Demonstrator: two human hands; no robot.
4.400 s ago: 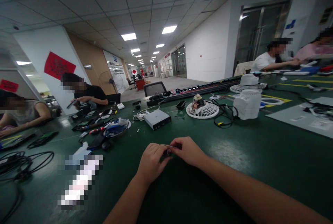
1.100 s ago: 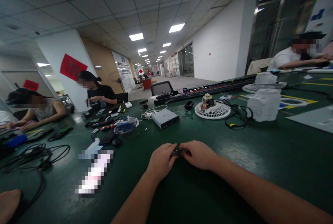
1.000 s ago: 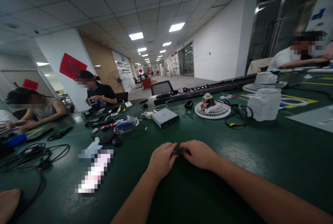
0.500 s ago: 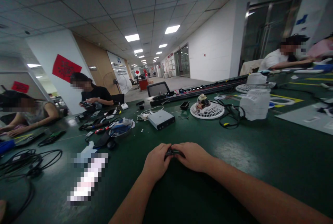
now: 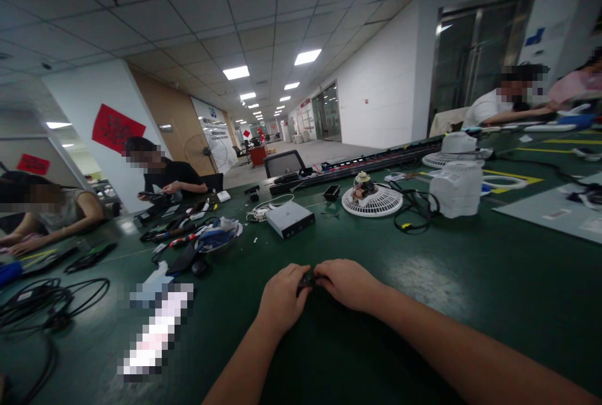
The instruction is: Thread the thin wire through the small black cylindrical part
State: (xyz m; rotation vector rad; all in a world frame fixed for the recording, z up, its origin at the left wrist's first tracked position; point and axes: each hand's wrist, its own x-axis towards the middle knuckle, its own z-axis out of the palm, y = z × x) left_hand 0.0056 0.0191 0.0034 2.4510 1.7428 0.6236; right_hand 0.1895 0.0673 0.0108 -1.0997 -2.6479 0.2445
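My left hand [image 5: 281, 297] and my right hand [image 5: 347, 283] meet over the dark green table [image 5: 423, 305], just in front of me. Both are closed, fingertips pinched together on a small black part [image 5: 307, 279] held between them. Most of that part is hidden by my fingers, so I cannot make out what it is. Both forearms rest low over the tabletop.
Beyond my hands lie a grey box-shaped device [image 5: 290, 218], a white fan grille with a motor [image 5: 371, 199], a white fan housing [image 5: 457, 188], black cables [image 5: 414, 207] and a pile of tools [image 5: 197, 236]. Cables [image 5: 42, 298] sprawl at left. Other people sit at the left and far right.
My hands have stayed together on the small black part, with only slight finger shifts. Earlier a thin light strip showed between my fingers; now it is out of sight. The camera swayed a little.
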